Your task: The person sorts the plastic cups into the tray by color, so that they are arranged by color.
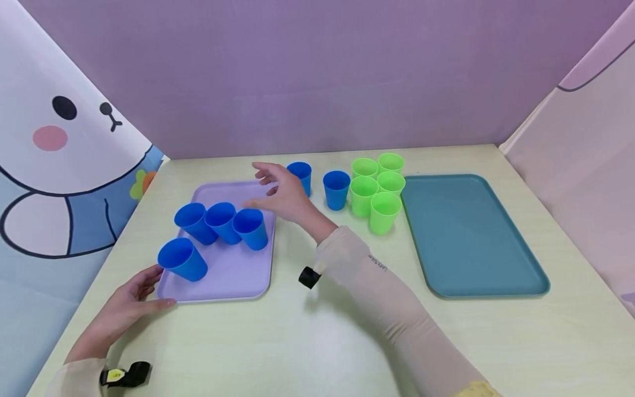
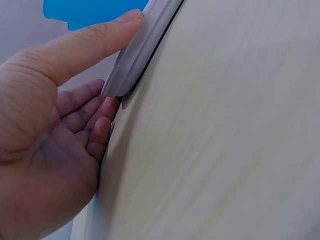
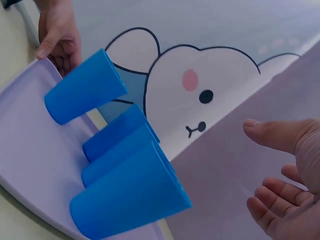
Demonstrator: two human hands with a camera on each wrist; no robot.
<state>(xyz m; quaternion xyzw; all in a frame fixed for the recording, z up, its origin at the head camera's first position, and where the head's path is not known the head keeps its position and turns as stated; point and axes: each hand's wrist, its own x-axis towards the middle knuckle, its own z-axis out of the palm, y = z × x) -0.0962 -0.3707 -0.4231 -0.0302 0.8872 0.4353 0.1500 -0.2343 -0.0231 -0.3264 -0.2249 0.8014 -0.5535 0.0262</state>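
Note:
A light purple tray [image 1: 237,282] lies at the left, with one blue cup [image 1: 182,260] near its front left corner and three more blue cups in a row behind it. My left hand [image 1: 128,300] holds the tray's front left corner. In the left wrist view the thumb [image 2: 95,42] lies along the rim and the fingers bend in at the corner. Over the tray's right edge, my right hand [image 1: 286,194] is raised behind the row's right-hand cup [image 1: 251,230]. Its thumb and fingers [image 3: 275,200] are spread, with nothing between them.
Behind my right hand stands a blue cup [image 1: 303,173], partly hidden, with another blue cup [image 1: 336,190] beside it. Several green cups [image 1: 384,214] cluster at the table's middle, close to a teal tray [image 1: 476,237] on the right. A purple backdrop [image 1: 327,82] rises behind the table.

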